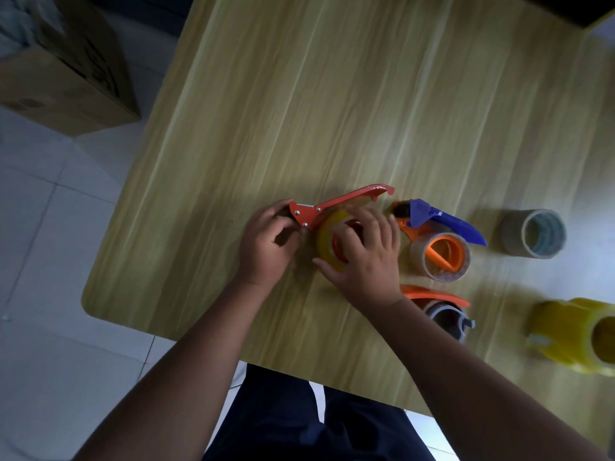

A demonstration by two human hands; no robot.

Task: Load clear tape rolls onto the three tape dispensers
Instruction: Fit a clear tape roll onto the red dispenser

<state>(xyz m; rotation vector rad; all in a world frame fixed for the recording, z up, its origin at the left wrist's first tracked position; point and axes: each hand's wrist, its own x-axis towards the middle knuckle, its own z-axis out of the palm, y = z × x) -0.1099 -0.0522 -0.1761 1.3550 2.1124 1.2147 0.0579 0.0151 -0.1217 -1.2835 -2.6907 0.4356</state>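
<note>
My left hand [266,242] clamps the red dispenser [336,204] steady on the worktop [332,94] so my right hand [364,254], fingers closed around the yellowish tape roll [327,241], can seat it.

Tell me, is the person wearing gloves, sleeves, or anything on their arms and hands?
No gloves. The left hand and the right hand are both bare, and both forearms are bare all the way to the bottom edge of the picture, with no sleeves showing. No watch, ring or bracelet shows on them. Below the table the person wears dark trousers with a white stripe.
</note>
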